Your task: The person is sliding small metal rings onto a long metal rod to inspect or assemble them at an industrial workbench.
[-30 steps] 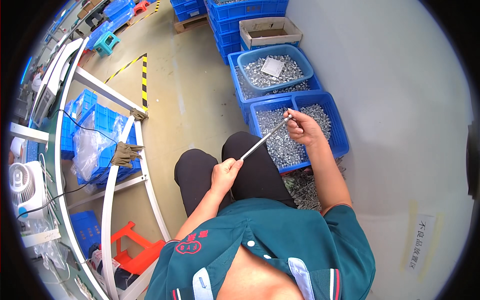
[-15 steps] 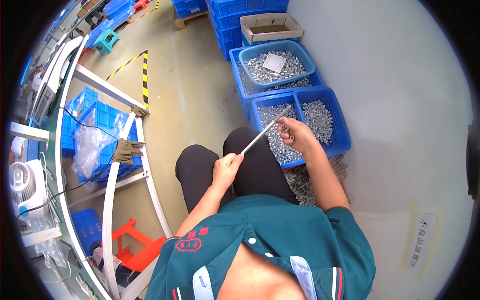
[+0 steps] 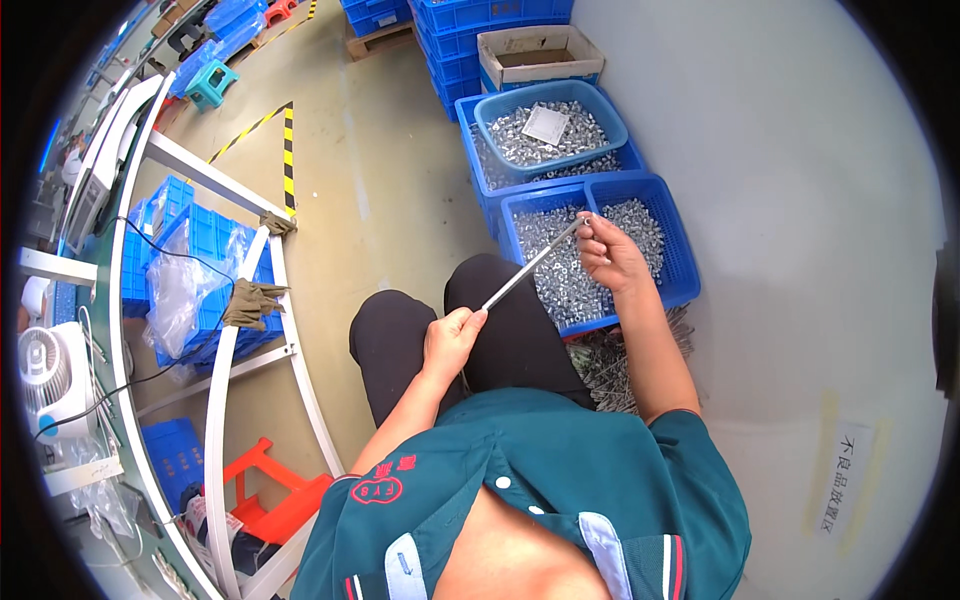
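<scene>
My left hand [image 3: 452,342] grips the lower end of a slim metal rod [image 3: 533,262], thumb laid along it. The rod slants up and to the right, above my knees and the bin of parts. At its far tip, my right hand [image 3: 612,252] pinches a small metal nut [image 3: 588,221] between thumb and forefinger. The nut meets the rod's end; whether it sits around the rod I cannot tell. The other right fingers are curled inward, and what lies under them is hidden. Below is a divided blue bin [image 3: 690,290], both compartments holding many similar small silver parts [image 3: 567,290].
Behind the divided bin, a light-blue basin [image 3: 622,128] of small parts rests in another blue bin, with an open carton [image 3: 545,75] beyond. Long thin metal pieces [image 3: 615,378] lie below the near bin. A white frame [image 3: 222,400] stands left; a pale wall [image 3: 790,250] bounds the right.
My right hand has moved up and slightly right to the rod's tip, bringing a nut against it. My left hand and the rod have hardly moved.
</scene>
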{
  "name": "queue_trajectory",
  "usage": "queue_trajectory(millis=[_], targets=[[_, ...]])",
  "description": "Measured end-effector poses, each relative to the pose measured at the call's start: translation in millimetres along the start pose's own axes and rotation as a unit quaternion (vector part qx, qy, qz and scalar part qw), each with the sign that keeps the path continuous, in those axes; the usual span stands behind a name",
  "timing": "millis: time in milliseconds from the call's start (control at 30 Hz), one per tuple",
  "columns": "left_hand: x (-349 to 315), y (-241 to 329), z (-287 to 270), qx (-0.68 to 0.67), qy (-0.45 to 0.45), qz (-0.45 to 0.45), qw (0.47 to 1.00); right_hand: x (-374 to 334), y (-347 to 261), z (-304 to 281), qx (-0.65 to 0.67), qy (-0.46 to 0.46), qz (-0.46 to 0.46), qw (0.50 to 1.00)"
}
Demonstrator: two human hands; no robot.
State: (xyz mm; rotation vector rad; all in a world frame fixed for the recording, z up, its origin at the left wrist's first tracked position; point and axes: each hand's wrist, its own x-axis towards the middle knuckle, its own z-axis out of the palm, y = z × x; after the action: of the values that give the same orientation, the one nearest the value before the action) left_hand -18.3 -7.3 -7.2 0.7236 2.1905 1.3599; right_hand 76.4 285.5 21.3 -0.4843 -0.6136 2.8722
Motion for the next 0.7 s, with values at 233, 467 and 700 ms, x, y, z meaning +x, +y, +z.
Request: queue_trajectory(millis=[233, 467, 700], targets=[[1, -2, 2, 0.011, 0.003, 0.006, 1.0, 2, -10, 14, -0.073, 0.017, -0.002, 0.997], [1, 1, 0, 0.012, -0.003, 0.001, 1.0, 0, -25, 47, -0.41, 0.078, -0.008, 0.909], [2, -1, 1, -0.022, 0.008, -0.015, 1.0, -6, 22, 20, -0.159, -0.004, 0.07, 0.985]])
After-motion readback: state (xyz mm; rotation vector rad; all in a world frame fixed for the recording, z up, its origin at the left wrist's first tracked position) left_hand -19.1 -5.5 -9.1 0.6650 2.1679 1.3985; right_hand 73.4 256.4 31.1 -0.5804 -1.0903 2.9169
